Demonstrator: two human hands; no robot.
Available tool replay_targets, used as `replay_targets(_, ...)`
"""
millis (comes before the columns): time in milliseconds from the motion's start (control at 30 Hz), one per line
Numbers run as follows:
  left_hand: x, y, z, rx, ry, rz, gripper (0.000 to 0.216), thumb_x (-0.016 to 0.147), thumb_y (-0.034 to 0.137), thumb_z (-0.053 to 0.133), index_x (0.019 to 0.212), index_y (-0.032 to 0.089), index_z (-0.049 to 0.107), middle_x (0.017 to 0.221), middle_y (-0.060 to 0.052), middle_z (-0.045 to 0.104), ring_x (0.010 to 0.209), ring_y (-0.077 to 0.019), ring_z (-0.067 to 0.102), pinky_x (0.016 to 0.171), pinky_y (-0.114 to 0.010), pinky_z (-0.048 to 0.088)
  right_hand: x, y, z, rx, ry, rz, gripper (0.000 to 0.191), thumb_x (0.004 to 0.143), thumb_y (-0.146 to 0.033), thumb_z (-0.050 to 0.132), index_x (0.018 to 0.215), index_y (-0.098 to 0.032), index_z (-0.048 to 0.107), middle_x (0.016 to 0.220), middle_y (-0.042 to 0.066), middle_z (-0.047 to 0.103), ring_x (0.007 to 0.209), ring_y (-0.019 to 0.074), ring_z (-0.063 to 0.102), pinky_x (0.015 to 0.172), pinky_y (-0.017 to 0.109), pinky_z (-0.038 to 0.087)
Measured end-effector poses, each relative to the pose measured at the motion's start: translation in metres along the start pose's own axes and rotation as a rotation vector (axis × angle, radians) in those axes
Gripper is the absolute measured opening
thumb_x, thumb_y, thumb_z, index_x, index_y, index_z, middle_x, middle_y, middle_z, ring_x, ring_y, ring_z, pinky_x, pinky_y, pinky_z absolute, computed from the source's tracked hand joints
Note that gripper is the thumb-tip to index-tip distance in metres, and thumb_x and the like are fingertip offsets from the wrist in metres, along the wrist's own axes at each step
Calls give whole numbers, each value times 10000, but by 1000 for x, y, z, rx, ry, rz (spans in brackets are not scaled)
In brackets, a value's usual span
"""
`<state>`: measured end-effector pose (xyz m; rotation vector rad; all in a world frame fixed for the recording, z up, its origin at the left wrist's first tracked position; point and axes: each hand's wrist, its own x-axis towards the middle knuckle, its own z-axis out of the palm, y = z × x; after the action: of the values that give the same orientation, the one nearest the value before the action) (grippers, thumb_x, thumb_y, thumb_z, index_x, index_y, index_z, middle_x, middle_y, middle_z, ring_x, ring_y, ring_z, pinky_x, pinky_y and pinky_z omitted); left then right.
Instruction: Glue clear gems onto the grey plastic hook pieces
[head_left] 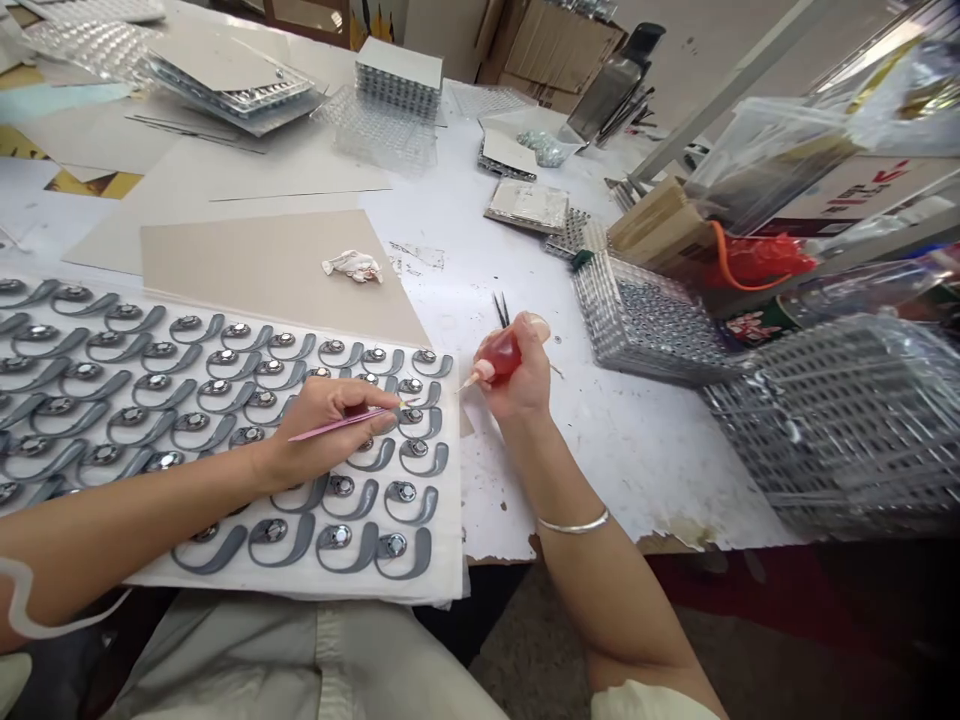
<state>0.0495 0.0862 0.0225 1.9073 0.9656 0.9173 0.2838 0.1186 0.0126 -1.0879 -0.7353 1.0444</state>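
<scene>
A white board (442,500) lies in front of me, covered with rows of grey curved pieces (409,500), each with a shiny round stone. My left hand (330,425) rests on the board and pinches a thin pink stick (337,425) whose tip points right toward one of the pieces. My right hand (517,375) hovers just past the board's right edge, closed round a small red squeeze bottle (501,358) with its pale nozzle aimed left. Black tweezer tips (500,308) stick up behind that hand. A silver bangle (576,524) circles my right wrist.
Clear plastic trays of small stones (645,320) stand to the right, with a bigger stack (840,420) at the table's edge. A crumpled white tissue (352,265) lies on beige cardboard (262,270). More trays, boards and cardboard boxes crowd the back.
</scene>
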Motion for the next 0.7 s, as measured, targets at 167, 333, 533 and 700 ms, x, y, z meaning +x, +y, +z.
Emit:
replay_targets(167, 6, 0, -5, 12, 129, 130, 113, 807, 241, 698, 879, 165, 739, 849, -52, 743, 692, -151, 688, 565, -209, 544, 5, -6, -4, 107, -81, 184, 598, 556, -662, 766, 644, -203, 394, 545, -52, 476, 415, 77, 441, 336, 207, 342)
replay_targets(333, 10, -6, -6, 18, 180, 166, 131, 791, 229, 710, 893, 155, 746, 867, -74, 742, 724, -173, 699, 582, -218, 552, -4, -16, -3, 134, -232, 361, 554, 545, -621, 797, 608, -177, 471, 581, -16, 522, 460, 87, 484, 409, 229, 436)
replay_targets(533, 15, -14, -5, 97, 174, 244, 124, 797, 219, 700, 894, 154, 742, 881, -81, 741, 754, -183, 705, 620, -237, 564, -2, -20, -9, 37, -379, 464, 574, 469, -661, 816, 619, -157, 586, 583, -2, 528, 528, 121, 534, 549, 300, 560)
replay_targets(700, 18, -18, -3, 105, 163, 329, 123, 794, 199, 706, 900, 141, 732, 893, -81, 741, 764, -164, 705, 647, -214, 556, -2, -21, -15, -9, -601, 534, 548, 507, -640, 816, 631, -148, 607, 570, -1, 528, 506, 120, 519, 617, 371, 586)
